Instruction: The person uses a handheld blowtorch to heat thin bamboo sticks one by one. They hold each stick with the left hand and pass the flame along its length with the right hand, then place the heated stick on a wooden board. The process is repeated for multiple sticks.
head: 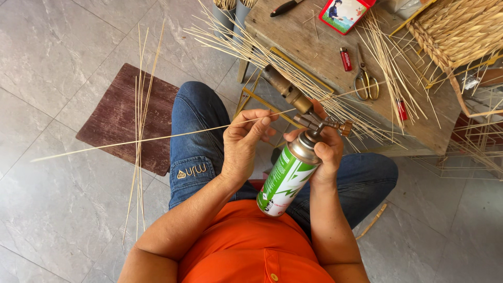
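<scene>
Thumb and forefinger of the left hand (pixel 242 144) are pinched shut on a long thin bamboo strip (pixel 131 142), the other fingers loosely curled beside them. The strip runs from that pinch far out over the left knee and the grey tile floor (pixel 47 63), and on the other side passes up toward the brass nozzle of the gas torch (pixel 293 152). The right hand (pixel 324 152) is wrapped closed around the neck of the torch's green-and-white canister, thumb up by the brass valve knob; the can slants down into the lap and the nozzle points away, toward the near edge of the wooden table (pixel 335 68).

A sheaf of loose bamboo strips (pixel 314 89) spills over that near edge, right under and past the nozzle. Farther onto the table lie a red lighter (pixel 346 58), scissors (pixel 366 84) and a red tin (pixel 345 12); a woven basket (pixel 461 26) sits at its far right corner. A dark wooden board (pixel 126 118) with more strips across it lies on the floor to the left.

No flame is visible. If the torch is lit, I judge the dry strips ahead of the nozzle could scorch or catch, the pinching fingers sit close to the heat, and the thin strip may char through if held there.
</scene>
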